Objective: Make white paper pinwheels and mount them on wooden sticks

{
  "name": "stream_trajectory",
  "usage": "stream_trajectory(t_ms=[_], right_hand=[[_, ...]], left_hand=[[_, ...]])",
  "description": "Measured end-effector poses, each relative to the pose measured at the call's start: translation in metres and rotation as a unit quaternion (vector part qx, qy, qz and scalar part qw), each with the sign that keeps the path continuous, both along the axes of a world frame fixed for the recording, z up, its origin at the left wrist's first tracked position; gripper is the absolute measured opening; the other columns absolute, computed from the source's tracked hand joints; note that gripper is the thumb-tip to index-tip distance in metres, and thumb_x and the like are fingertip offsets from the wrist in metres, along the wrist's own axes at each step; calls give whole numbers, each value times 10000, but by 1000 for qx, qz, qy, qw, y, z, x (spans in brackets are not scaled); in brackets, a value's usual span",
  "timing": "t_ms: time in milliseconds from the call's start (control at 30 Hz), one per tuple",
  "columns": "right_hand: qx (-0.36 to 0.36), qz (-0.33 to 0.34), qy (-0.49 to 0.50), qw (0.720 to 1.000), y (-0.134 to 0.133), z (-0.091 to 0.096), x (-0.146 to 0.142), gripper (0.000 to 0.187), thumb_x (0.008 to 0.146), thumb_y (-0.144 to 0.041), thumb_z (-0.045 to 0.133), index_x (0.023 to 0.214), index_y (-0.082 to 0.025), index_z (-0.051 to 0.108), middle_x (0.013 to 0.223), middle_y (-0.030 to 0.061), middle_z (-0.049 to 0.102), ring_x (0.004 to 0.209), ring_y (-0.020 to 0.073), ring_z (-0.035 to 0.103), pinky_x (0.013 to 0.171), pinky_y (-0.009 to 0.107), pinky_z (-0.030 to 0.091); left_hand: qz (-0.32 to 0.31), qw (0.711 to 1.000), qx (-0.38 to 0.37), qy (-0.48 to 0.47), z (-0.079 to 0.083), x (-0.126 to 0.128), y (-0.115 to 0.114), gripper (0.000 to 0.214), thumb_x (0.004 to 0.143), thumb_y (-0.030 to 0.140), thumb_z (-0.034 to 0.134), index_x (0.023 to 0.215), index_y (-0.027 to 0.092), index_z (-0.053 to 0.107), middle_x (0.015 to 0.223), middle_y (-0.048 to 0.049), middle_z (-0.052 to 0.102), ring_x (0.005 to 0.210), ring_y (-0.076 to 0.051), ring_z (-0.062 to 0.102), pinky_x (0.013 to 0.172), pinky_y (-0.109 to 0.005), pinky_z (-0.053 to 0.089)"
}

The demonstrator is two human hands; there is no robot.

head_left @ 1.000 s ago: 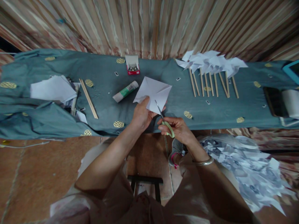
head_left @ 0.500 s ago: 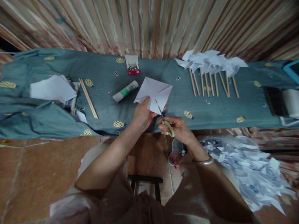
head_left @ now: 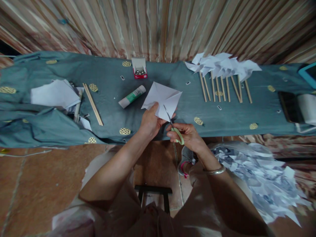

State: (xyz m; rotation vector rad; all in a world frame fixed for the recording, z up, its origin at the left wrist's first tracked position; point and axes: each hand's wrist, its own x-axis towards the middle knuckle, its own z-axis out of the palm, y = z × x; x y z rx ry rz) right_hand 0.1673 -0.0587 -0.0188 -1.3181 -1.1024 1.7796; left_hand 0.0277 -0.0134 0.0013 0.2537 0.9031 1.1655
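My left hand [head_left: 151,122] grips a white square of paper [head_left: 161,93] by its near side, thumb on top and fingers beneath. Slits run into the sheet from its corners. In my right hand [head_left: 185,135] is a pair of scissors [head_left: 177,135] with light green handles. Their blades lie over the paper's near corner, pointing toward its middle. Just left of the paper lies a white and green tube [head_left: 132,96], probably glue. Behind it stands an open red and white box [head_left: 140,70] holding small shiny metal pieces.
Paper pinwheels on wooden sticks [head_left: 223,65] lie in a row at the right. A paper stack [head_left: 54,94] and loose sticks [head_left: 92,103] are at the left. A dark phone [head_left: 290,107] lies far right. Beside my leg, a bag [head_left: 261,177] bulges with folded paper.
Almost nothing differs. The whole view has shifted very slightly, while my hands, the paper and the scissors keep the same position.
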Motion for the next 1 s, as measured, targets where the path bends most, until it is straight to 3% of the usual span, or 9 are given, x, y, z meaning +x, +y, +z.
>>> stream_trajectory(t_ms=[233, 1000], right_hand=[[10, 1, -4, 1000, 0, 1, 0, 369, 564, -425, 883, 738, -171, 681, 532, -60, 592, 453, 52, 508, 448, 184, 377], [3, -7, -7, 1000, -1, 2, -2, 372, 546, -432, 887, 730, -184, 679, 505, -71, 585, 433, 52, 490, 430, 190, 377]], left_hand=[[-2, 1000, -5, 6, 2, 1, -1, 369, 958, 244, 450, 1256, 77, 589, 1161, -162, 714, 1066, -293, 699, 952, -474, 557], [-3, 1000, 8, 4, 7, 1, -1, 400, 980, 273, 412, 1318, 110, 550, 1175, -151, 714, 1091, -286, 691, 968, -455, 545]])
